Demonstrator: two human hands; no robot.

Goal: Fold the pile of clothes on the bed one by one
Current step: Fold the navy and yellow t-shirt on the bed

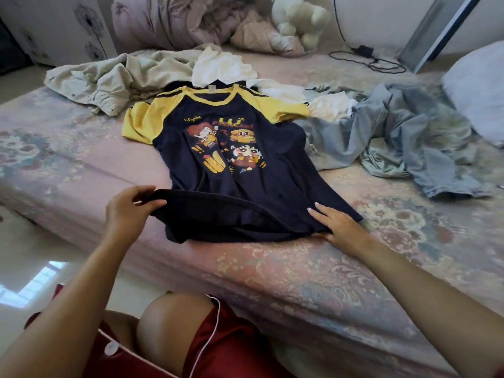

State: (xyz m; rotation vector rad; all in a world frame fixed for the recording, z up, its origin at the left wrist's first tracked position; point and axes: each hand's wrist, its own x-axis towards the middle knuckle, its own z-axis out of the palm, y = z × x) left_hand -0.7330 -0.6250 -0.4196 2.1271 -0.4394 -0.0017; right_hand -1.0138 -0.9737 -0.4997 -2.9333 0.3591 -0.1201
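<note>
A navy T-shirt [234, 148] with yellow sleeves and a cartoon print lies face up on the bed [300, 274], neck toward the far side. My left hand [128, 211] grips the shirt's near left hem and holds it lifted off the bed. My right hand [338, 222] lies flat with fingers spread on the near right hem, pressing it down. Behind the shirt lie other unfolded clothes: a beige garment [109, 80], white pieces [223, 66] and light blue denim clothing [403, 137].
A rumpled pink quilt [174, 20] and a white plush toy [297, 20] sit at the head of the bed. A black cable with charger [365, 54] lies at the back right, a pale pillow [482, 88] at the right edge. My knee in red shorts [174, 331] is below.
</note>
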